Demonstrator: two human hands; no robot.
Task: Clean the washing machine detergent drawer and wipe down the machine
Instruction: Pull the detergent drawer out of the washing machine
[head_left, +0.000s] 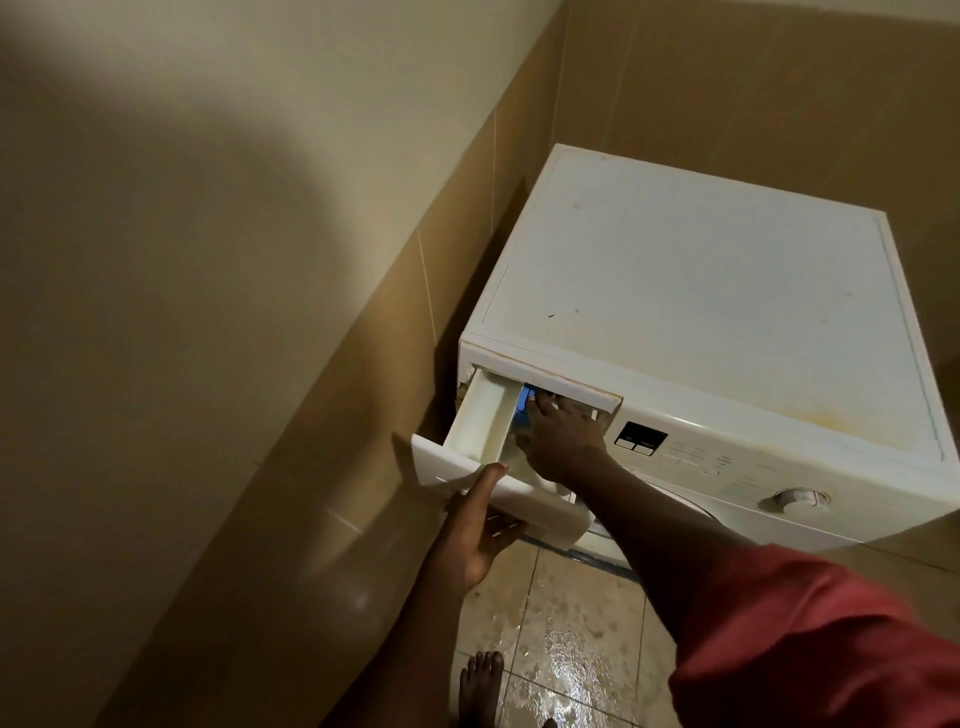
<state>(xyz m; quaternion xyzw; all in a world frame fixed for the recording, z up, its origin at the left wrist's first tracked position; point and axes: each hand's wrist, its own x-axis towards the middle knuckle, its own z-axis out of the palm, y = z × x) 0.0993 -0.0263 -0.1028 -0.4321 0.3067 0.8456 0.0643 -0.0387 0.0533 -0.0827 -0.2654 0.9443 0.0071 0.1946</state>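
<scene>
1. This is a home laundry corner or washroom. A white front-loading washing machine (701, 291) stands in the corner where two walls meet, with its detergent drawer (483, 415) pulled out and a round dial (797, 500) on its panel.
2. The walls have large tan tiles (311, 467) below and plain cream paint (208, 156) above.
3. The floor (571, 623) is tiled, glossy and wet.
4. A bare foot (480, 686) stands on it.
</scene>
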